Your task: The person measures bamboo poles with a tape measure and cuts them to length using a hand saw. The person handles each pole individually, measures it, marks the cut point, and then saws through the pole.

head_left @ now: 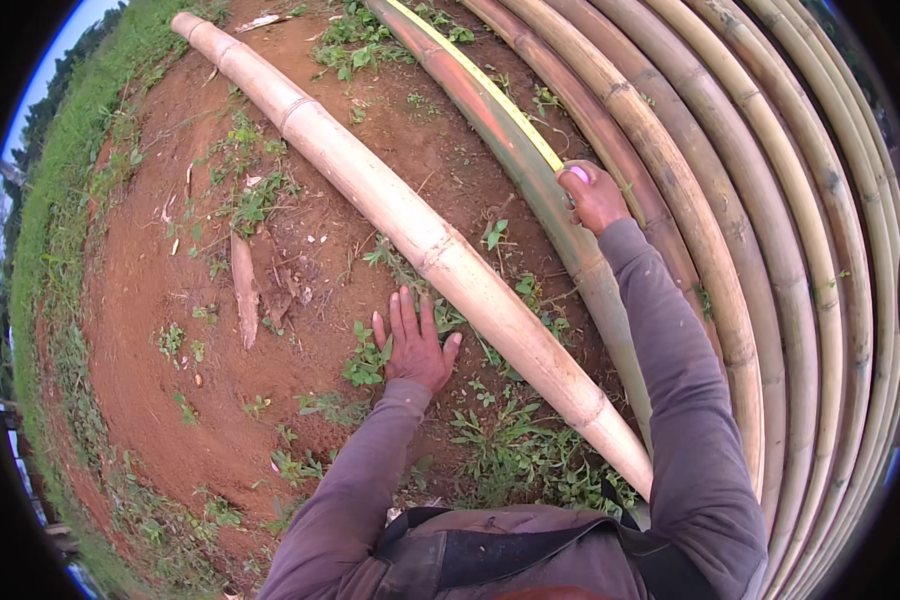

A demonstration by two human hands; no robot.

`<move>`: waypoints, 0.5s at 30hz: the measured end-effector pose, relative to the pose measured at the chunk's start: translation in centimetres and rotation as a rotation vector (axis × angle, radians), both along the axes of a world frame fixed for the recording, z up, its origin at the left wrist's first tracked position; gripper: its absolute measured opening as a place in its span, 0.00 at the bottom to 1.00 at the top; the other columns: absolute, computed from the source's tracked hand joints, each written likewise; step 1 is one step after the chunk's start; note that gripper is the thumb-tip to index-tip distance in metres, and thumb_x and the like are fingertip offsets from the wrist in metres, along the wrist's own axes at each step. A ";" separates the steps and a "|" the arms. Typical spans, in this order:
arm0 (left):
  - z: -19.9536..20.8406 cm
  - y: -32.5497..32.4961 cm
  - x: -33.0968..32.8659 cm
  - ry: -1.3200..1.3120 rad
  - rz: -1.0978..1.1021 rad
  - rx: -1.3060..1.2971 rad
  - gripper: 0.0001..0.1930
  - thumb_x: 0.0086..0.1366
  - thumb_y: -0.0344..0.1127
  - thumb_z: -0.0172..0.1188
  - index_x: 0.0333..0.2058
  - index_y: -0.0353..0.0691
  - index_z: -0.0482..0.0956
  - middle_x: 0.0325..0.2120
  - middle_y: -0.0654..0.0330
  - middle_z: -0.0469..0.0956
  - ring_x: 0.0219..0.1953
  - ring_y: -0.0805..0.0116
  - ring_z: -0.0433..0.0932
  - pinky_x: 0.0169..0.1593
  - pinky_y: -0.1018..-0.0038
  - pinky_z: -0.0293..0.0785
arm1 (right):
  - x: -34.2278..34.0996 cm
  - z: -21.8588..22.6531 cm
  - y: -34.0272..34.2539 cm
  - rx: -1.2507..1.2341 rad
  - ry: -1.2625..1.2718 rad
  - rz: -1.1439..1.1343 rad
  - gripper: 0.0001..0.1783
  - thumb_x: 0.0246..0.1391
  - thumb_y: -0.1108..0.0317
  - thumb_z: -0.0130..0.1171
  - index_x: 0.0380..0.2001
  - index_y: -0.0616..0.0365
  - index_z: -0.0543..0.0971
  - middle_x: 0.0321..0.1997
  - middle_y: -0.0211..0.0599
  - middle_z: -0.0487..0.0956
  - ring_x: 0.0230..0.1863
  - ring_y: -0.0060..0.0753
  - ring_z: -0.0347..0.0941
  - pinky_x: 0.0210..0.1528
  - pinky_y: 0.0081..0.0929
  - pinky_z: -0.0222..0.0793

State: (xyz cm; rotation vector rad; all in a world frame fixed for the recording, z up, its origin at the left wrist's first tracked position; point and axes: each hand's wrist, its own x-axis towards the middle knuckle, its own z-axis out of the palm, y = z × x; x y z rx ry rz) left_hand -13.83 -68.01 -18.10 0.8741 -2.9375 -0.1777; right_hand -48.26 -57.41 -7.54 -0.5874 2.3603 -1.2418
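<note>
My right hand (598,203) is closed around a tape measure (578,174), most of its case hidden by my fingers. From it a yellow tape blade (510,102) runs up and away along a greenish-brown bamboo pole (526,165). My left hand (418,352) has its fingers spread, palm down, at the reddish soil beside small green weeds (366,358); whether it presses on the ground I cannot tell. Between my hands a pale, thick bamboo pole (370,198) slants from the far left toward my body, with nothing gripping it.
Several long bamboo poles (745,215) lie side by side on the right. Leafy weeds (530,445) grow near my body and between the poles. A strip of dry brown husk (243,285) rests on the soil (150,330) at left, with grass (55,230) beyond.
</note>
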 end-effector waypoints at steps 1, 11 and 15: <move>-0.3 0.1 0.1 -0.008 -0.003 -0.015 0.44 0.71 0.62 0.50 0.73 0.33 0.54 0.75 0.37 0.42 0.78 0.43 0.36 0.74 0.38 0.25 | 1.5 -1.0 4.0 0.050 0.057 -0.017 0.29 0.57 0.48 0.58 0.56 0.56 0.79 0.46 0.49 0.82 0.41 0.44 0.82 0.44 0.38 0.77; -1.3 0.1 -0.6 -0.068 0.008 -0.192 0.44 0.72 0.61 0.48 0.75 0.36 0.48 0.76 0.41 0.43 0.78 0.46 0.38 0.75 0.42 0.25 | 23.1 -3.5 41.6 0.162 0.119 -0.334 0.30 0.54 0.58 0.61 0.61 0.49 0.77 0.49 0.50 0.80 0.50 0.47 0.79 0.59 0.37 0.71; -1.5 -1.2 -0.6 -0.091 0.035 -0.215 0.43 0.72 0.61 0.50 0.75 0.40 0.49 0.76 0.44 0.43 0.78 0.47 0.40 0.76 0.44 0.32 | 27.8 -4.0 48.9 0.244 0.126 -0.396 0.31 0.52 0.59 0.62 0.61 0.47 0.78 0.47 0.50 0.78 0.50 0.50 0.78 0.58 0.38 0.71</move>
